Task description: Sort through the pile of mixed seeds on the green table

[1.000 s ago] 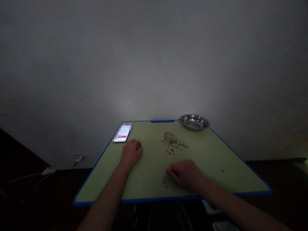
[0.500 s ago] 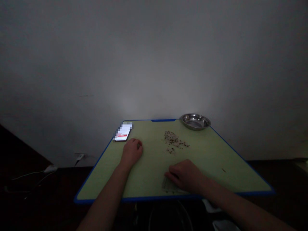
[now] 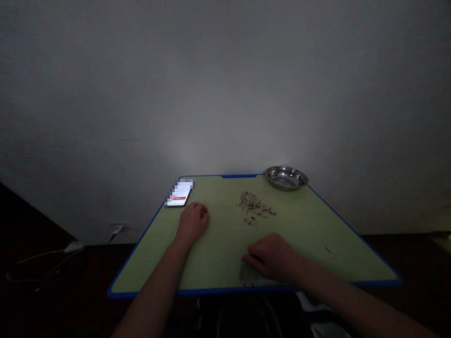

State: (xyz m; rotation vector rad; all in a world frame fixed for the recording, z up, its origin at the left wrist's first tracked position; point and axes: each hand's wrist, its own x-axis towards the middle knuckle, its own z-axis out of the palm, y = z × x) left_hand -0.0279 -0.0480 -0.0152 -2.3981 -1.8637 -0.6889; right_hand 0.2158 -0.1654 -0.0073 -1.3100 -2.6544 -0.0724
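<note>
Phone (image 3: pixel 182 191), bits (image 3: pixel 252 204) and bowl (image 3: pixel 286 180) sharing the table (image 3: pixel 218 244)
The phone is lying far left, the bowl is sitting at the far right corner, the bits are lying between them, and a sliver (image 3: pixel 327 249) is resting nearer, towards the right.

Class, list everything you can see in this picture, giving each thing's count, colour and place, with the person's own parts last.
Wall: one, grey, behind the table
Table: one, green with blue edging, centre
Phone: one, lit white and red screen, table's far left
Bowl: one, silvery, far right corner
Small bits: too many to count, dark and pale, mid-table
Sliver: one, dark, right side
Unclear flat item: one, greyish, beside the right hand
Plug: one, white, low on the left wall
Pale items: at least two, whitish, below the table's near edge
Hands (left, right): two, bare, over the table
Forearms: two, bare, reaching from the near side
</note>
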